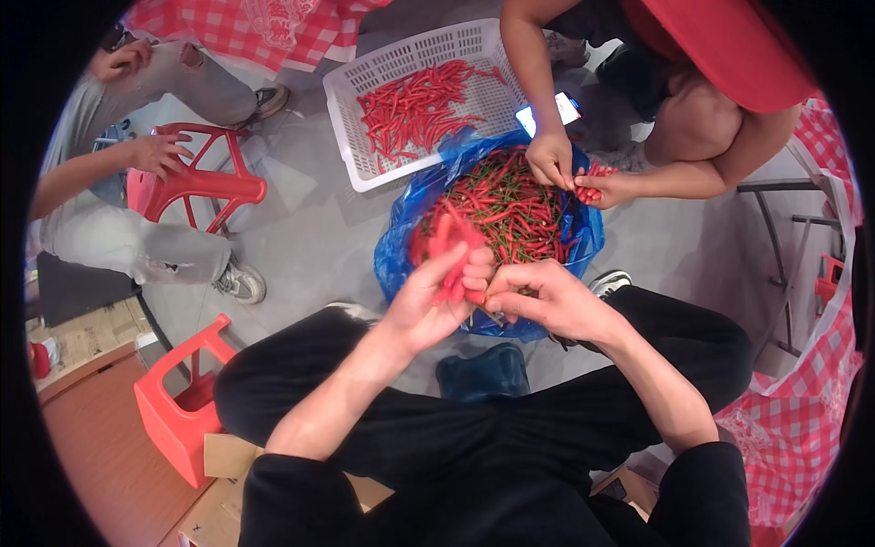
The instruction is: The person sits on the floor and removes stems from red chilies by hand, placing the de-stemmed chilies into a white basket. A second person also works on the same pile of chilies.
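A bunch of red chili peppers (pixel 448 253) is held in my left hand (pixel 437 301), its upper part blurred. My right hand (pixel 547 301) pinches the end of one red chili beside the left fingers. Both hands are over the near rim of a blue plastic bag (pixel 396 253), which holds a heap of red chilies with green stems (pixel 513 205). Beyond the bag stands a white plastic basket (pixel 348 147) with red chilies (pixel 417 109) lying in it; no green stems can be made out on them.
Opposite, a person in a red cap (pixel 724 48) holds chilies over the bag, near a lit phone (pixel 550 113). Another person's hand (pixel 160 156) rests on a red plastic stool (pixel 236 184) at left. A second red stool (pixel 164 403) stands near cardboard boxes (pixel 219 506).
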A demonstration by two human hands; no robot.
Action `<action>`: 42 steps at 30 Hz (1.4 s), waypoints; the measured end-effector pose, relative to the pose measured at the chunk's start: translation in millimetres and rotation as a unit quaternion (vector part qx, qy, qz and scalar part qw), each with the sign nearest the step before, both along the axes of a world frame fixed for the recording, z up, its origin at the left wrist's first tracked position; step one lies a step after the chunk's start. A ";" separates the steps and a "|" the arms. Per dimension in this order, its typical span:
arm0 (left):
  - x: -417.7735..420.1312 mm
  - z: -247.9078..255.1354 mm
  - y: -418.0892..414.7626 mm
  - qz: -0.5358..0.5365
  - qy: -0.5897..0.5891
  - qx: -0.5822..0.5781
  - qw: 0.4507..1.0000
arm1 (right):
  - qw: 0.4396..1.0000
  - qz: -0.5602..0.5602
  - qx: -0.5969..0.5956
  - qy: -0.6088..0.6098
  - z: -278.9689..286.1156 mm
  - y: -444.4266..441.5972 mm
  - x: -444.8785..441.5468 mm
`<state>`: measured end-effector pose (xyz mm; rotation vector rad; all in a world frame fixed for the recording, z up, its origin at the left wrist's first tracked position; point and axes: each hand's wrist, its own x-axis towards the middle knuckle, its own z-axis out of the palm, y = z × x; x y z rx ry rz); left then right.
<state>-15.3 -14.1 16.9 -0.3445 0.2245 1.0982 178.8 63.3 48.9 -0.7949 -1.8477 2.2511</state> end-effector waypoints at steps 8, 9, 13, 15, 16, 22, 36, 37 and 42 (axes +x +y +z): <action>-0.2 -12.0 9.5 0.168 0.128 -0.044 0.976 | 0.931 -0.134 0.319 -0.113 -9.8 21.5 2.0; 0.4 -14.4 7.6 0.169 0.141 -0.048 0.974 | 0.892 -0.156 0.413 -0.092 -17.2 19.3 -0.7; 2.9 -16.8 3.6 0.179 0.170 -0.067 0.967 | 0.980 -0.144 0.094 -0.099 -9.9 6.4 -8.4; 5.4 -15.7 2.8 0.177 0.177 -0.072 0.965 | 0.986 -0.054 0.096 -0.122 -1.5 -3.8 -14.5; 7.6 -14.7 2.4 0.171 0.183 -0.071 0.966 | 0.982 -0.033 0.143 -0.118 -1.4 -7.8 -16.8; 5.2 -15.8 2.9 0.167 0.187 -0.075 0.965 | 0.981 -0.026 0.155 -0.112 -3.5 -13.7 -20.8; -1.4 -18.9 3.2 0.201 0.158 -0.084 0.963 | 0.985 -0.021 0.119 -0.120 1.7 -9.6 -15.2; -1.3 -18.4 3.5 0.200 0.161 -0.085 0.963 | 0.983 -0.012 0.120 -0.139 4.4 -9.5 -16.5; 0.4 -14.3 5.7 0.174 0.186 -0.063 0.965 | 0.984 -0.003 0.146 -0.105 3.0 -12.1 -16.3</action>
